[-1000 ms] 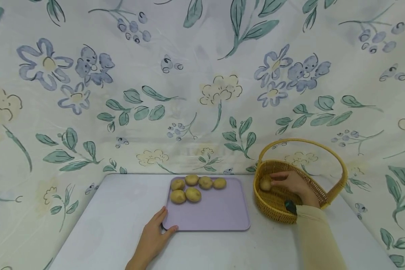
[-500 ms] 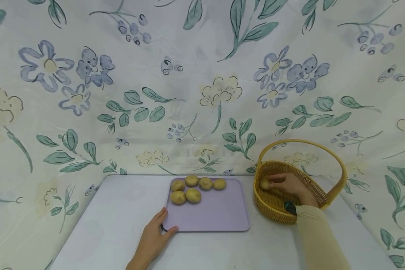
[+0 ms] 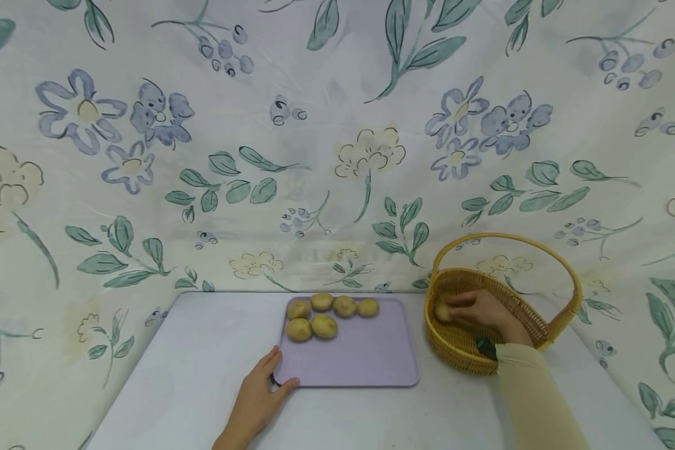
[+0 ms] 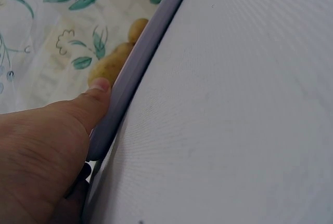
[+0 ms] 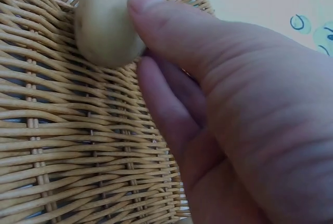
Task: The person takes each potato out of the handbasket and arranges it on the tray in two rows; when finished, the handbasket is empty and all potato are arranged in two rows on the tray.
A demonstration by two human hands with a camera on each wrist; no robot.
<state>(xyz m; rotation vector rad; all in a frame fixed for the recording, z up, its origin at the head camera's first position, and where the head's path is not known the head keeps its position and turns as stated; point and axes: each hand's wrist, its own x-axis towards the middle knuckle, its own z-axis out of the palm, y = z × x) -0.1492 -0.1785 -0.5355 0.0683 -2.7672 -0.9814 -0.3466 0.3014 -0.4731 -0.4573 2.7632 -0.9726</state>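
My left hand (image 3: pixel 257 399) holds the near left corner of a shallow lilac tray (image 3: pixel 365 359). In the left wrist view its thumb (image 4: pixel 86 107) lies over the tray's rim (image 4: pixel 138 60). Several yellow potatoes (image 3: pixel 324 325) sit in two rows at the tray's far left. Inside a wicker basket (image 3: pixel 461 359), my right hand (image 3: pixel 486 310) pinches another potato (image 5: pixel 105 24) by the basket's left wall. The right wrist view shows the thumb on that potato's side, with the other fingers partly hidden behind the thumb and palm.
The basket stands right of the tray, its tall arched handle (image 3: pixel 506 236) rising over the right hand. Both rest on a white table (image 3: pixel 191 350). A flower-patterned cloth (image 3: pixel 315 144) hangs behind the table's back edge.
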